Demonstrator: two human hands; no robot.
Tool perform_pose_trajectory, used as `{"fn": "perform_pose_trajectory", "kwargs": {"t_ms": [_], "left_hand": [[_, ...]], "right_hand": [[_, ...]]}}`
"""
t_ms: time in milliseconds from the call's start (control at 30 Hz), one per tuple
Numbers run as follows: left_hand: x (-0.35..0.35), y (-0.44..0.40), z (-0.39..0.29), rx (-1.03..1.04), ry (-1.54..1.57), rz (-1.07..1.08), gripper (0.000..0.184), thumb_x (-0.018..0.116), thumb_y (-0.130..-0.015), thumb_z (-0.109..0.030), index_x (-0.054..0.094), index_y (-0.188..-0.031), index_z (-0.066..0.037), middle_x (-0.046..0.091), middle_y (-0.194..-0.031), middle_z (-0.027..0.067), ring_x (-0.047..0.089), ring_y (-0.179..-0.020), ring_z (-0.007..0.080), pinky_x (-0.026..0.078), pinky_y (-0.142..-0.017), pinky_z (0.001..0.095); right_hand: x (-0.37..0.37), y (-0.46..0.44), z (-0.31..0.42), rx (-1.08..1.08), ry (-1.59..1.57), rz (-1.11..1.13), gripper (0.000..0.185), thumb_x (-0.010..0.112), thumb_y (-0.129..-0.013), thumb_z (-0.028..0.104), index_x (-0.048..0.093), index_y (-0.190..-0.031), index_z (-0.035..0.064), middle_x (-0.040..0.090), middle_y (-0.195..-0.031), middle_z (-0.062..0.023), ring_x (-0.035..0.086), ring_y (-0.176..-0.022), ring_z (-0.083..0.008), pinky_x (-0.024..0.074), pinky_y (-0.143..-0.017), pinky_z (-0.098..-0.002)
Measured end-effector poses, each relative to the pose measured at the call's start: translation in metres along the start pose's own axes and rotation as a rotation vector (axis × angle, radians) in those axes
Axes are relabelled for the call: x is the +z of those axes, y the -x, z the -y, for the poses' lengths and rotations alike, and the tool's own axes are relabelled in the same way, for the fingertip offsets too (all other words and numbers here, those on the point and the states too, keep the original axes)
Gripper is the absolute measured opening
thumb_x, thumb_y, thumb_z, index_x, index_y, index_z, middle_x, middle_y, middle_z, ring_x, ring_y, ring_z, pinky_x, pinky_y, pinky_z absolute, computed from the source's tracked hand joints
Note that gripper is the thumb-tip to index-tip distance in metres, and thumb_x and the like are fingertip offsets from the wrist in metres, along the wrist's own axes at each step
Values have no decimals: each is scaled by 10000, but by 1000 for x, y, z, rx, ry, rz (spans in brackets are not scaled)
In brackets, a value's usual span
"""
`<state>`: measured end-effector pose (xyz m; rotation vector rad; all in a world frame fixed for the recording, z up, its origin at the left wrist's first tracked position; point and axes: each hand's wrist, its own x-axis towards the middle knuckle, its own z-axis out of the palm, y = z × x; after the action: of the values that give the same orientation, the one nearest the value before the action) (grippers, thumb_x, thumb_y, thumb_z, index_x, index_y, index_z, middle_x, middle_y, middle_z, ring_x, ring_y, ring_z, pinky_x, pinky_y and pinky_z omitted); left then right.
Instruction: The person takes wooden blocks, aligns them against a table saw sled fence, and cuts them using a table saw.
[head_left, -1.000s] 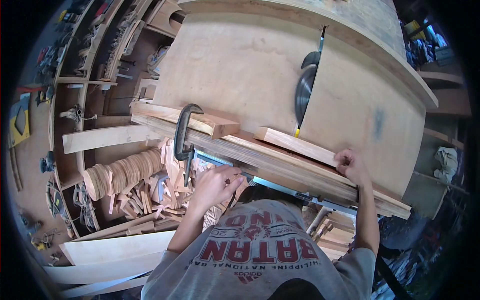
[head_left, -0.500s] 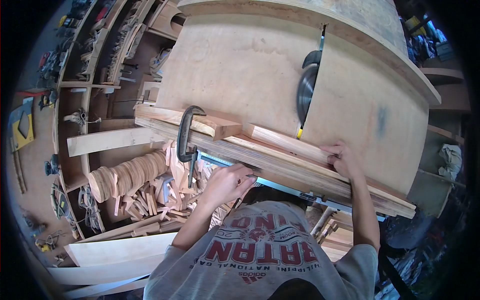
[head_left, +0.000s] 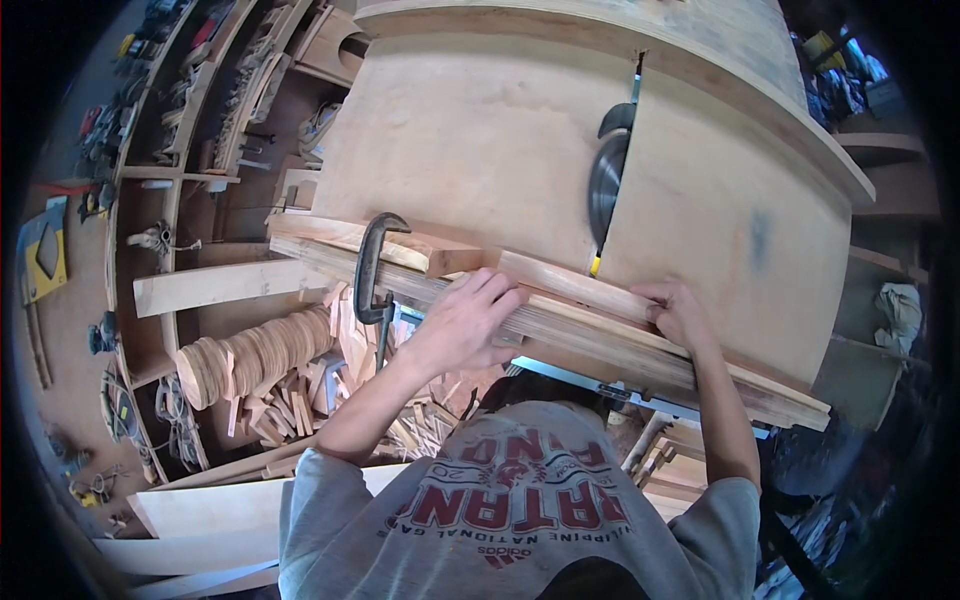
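Observation:
My left hand (head_left: 465,320) curls over the thick laminated wooden fence (head_left: 600,350), fingers on top and thumb on the near side. Its fingertips are close to the left end of a short wood strip (head_left: 575,284) lying along the fence. My right hand (head_left: 682,315) grips that strip's right end between thumb and fingers. A circular saw blade (head_left: 606,188) rises through a slot in the plywood saw table sled (head_left: 480,130), beyond the strip. I cannot tell whether the blade is turning. A G-clamp (head_left: 370,280) holds a wood block (head_left: 440,255) against the fence, left of the strip.
Below left lie a row of round wooden discs (head_left: 255,350) and a heap of offcuts (head_left: 285,405). Shelves with tools (head_left: 170,120) run along the left. A raised wooden rail (head_left: 690,65) crosses the sled's far side. Pale boards (head_left: 215,510) lie at lower left.
My left hand has risen from below the fence, where it pinched a small dark thing, onto the fence top. My right hand stays at the strip's right end. The view shifted slightly.

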<state>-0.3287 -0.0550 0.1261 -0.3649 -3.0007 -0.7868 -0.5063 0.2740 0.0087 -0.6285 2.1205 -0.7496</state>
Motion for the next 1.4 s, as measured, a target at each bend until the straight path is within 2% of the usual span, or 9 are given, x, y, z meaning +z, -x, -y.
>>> {"fn": "perform_pose_trajectory", "kwargs": {"t_ms": [133,200,233,300,400,600,900,1133,1400], "left_hand": [[10,31,5,131,-14,-173,573,857,-779,-463,648,-1132,-62,609,-1080,122,597,-1019,326,508,-868,452],[15,49,18,215,-174,-632,557,824,-832,-485,650,-1130,-48,634,-1081,133,633,-954,315,500,-865,436],[14,47,23,143,-145,-721,572,788,-862,-524,650,-1138,-43,632,-1103,145,627,-986,322,500,-881,451],[18,46,42,5,-99,-869,670,705,-912,-617,644,-1201,-16,622,-1194,185,608,-1093,352,498,-943,479],[27,49,69,-97,-76,-949,839,580,-949,-730,621,-1317,23,604,-1330,240,588,-1247,415,476,-1052,527],[26,46,93,-203,2,-595,955,439,-959,-816,645,-1303,51,663,-1321,250,624,-1229,442,476,-1074,529],[38,38,99,-149,-72,-694,977,391,-965,-827,687,-1241,62,704,-1219,244,670,-1131,454,513,-1010,547],[37,39,104,-105,-167,-761,876,407,-1004,-755,725,-1224,31,710,-1187,213,678,-1112,419,518,-996,543],[34,24,112,-107,-262,-775,729,460,-1021,-651,730,-1245,-12,709,-1226,173,667,-1134,390,475,-1021,527]], "right_hand": [[1,14,3,164,-166,-132,604,780,-868,92,621,-1449,143,657,-1351,-176,631,-1226,-382,483,-1114,-436],[-9,23,5,108,-187,-171,783,852,-835,233,504,-1530,142,567,-1507,-212,579,-1331,-405,451,-1162,-482],[-15,32,8,114,-178,-177,783,852,-835,233,504,-1530,142,567,-1507,-212,579,-1331,-405,451,-1162,-482],[-26,62,19,-128,126,-87,891,901,-760,322,504,-1532,123,488,-1575,-236,526,-1402,-416,447,-1172,-477],[-18,82,59,-100,290,-21,1012,945,-668,400,506,-1529,102,443,-1605,-233,525,-1402,-432,462,-1156,-483],[-7,70,58,-67,398,37,1045,912,-566,233,519,-1522,83,413,-1625,-226,609,-1294,-433,530,-1084,-472],[-2,66,63,-77,392,-48,932,867,-507,169,643,-1407,79,520,-1476,-166,672,-1175,-375,583,-999,-448],[-8,61,72,-8,394,21,951,873,-498,182,644,-1417,90,515,-1480,-161,666,-1189,-369,574,-1014,-459],[-17,47,64,-93,396,-29,963,853,-477,197,650,-1407,56,526,-1438,-148,652,-1174,-357,570,-1009,-453]]}}
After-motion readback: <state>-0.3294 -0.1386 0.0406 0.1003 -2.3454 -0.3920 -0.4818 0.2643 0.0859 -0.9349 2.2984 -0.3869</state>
